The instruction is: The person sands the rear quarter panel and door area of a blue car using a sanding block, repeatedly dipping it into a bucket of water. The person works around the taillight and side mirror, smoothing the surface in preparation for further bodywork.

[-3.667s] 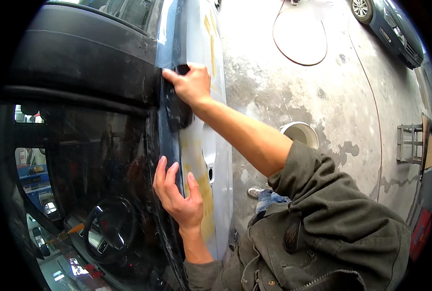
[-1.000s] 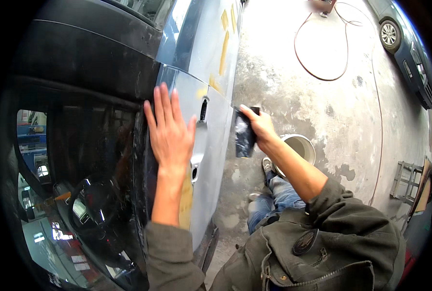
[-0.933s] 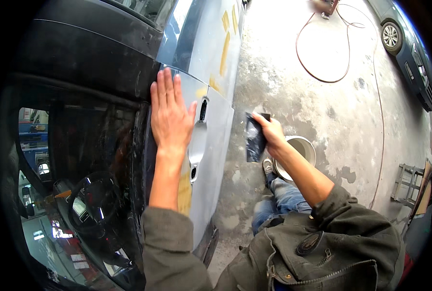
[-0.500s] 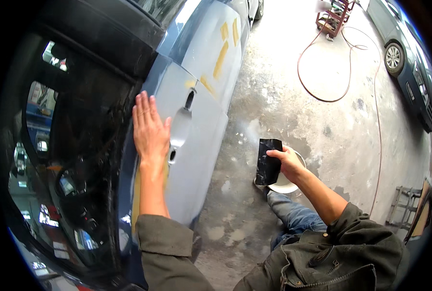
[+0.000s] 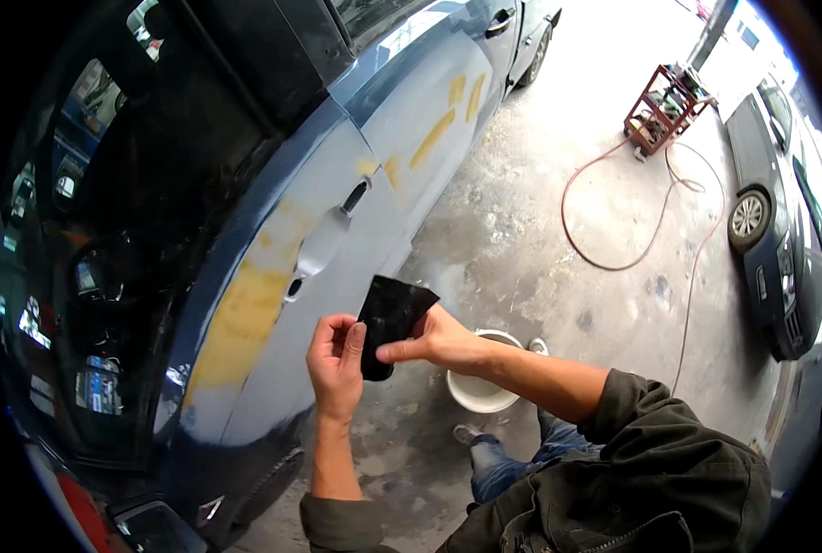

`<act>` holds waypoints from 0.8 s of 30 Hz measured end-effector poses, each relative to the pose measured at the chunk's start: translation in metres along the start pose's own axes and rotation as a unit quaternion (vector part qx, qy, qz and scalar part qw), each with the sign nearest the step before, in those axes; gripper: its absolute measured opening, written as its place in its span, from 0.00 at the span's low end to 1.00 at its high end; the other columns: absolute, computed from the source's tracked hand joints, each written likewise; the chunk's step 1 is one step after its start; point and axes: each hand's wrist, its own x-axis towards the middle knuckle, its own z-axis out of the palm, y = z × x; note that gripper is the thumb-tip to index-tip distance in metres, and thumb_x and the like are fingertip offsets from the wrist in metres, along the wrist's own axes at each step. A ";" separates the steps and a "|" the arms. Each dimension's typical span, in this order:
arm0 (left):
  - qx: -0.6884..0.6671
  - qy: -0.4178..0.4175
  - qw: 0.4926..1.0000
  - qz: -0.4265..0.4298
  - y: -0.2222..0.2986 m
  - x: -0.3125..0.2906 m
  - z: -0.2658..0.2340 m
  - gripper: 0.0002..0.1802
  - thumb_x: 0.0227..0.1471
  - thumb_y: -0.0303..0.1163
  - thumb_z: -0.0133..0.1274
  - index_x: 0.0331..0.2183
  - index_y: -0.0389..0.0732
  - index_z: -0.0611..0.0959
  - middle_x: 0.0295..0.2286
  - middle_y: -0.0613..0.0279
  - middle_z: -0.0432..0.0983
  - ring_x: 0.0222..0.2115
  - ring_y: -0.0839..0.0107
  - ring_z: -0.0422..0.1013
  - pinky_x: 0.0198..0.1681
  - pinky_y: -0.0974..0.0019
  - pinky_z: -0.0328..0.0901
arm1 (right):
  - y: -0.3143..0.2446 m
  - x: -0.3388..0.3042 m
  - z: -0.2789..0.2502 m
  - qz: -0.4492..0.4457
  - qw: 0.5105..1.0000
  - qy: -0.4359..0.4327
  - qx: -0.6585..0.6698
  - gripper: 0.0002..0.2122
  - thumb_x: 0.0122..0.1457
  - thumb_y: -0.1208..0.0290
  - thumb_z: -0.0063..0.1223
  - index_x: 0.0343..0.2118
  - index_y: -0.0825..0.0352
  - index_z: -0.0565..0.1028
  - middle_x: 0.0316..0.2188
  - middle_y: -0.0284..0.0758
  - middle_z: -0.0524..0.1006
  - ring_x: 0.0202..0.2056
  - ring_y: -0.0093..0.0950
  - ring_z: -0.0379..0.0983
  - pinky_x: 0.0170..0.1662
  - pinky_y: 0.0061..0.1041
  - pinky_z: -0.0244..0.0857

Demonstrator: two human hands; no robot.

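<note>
In front of the car door my right hand (image 5: 434,336) grips a black sheet of sandpaper (image 5: 388,318), thumb on its face. My left hand (image 5: 337,359) is at the sheet's left edge, fingers curled and thumb against it. The part of the sheet behind the fingers is hidden. Beside both hands is the blue car's door (image 5: 323,300), sanded to grey, with a broad yellow filler patch (image 5: 245,309) below the window line. More yellow streaks (image 5: 432,138) mark the panel farther along. The door handle recess (image 5: 323,249) has no handle fitted.
A white bucket (image 5: 484,394) stands on the concrete floor by my feet. Farther off, a red tool trolley (image 5: 660,115) stands with a reddish hose (image 5: 604,267) looping across the floor. A dark car (image 5: 761,212) is parked at the right.
My left hand has come off the door and meets the sandpaper. My right hand has carried the sheet left, from over the bucket to beside the door. The view has shifted.
</note>
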 end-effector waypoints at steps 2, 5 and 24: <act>0.041 0.005 0.999 0.028 0.006 0.012 0.008 0.13 0.59 0.37 0.61 0.36 0.37 0.78 0.28 0.72 0.73 0.29 0.83 0.67 0.34 0.76 0.64 | -0.020 0.003 -0.025 0.081 0.993 -0.078 0.047 0.21 0.56 0.74 0.66 0.52 0.67 0.72 0.41 0.27 0.77 0.45 0.19 0.71 0.49 0.25 0.66; 0.193 0.002 0.972 0.131 0.016 0.042 0.032 0.14 0.57 0.38 0.63 0.35 0.37 0.79 0.28 0.65 0.77 0.28 0.73 0.73 0.34 0.70 0.67 | -0.047 0.026 -0.067 0.139 0.980 -0.146 -0.005 0.21 0.59 0.71 0.62 0.55 0.67 0.70 0.42 0.32 0.77 0.45 0.23 0.72 0.49 0.28 0.67; 0.786 0.129 0.484 0.362 0.010 0.155 -0.096 0.24 0.66 0.42 0.40 0.55 0.38 0.72 0.56 0.47 0.65 0.57 0.51 0.62 0.62 0.42 0.59 | -0.155 0.299 -0.176 -0.602 0.310 -0.334 -0.655 0.25 0.62 0.71 0.47 0.63 0.67 0.66 0.66 0.40 0.63 0.68 0.35 0.57 0.71 0.34 0.52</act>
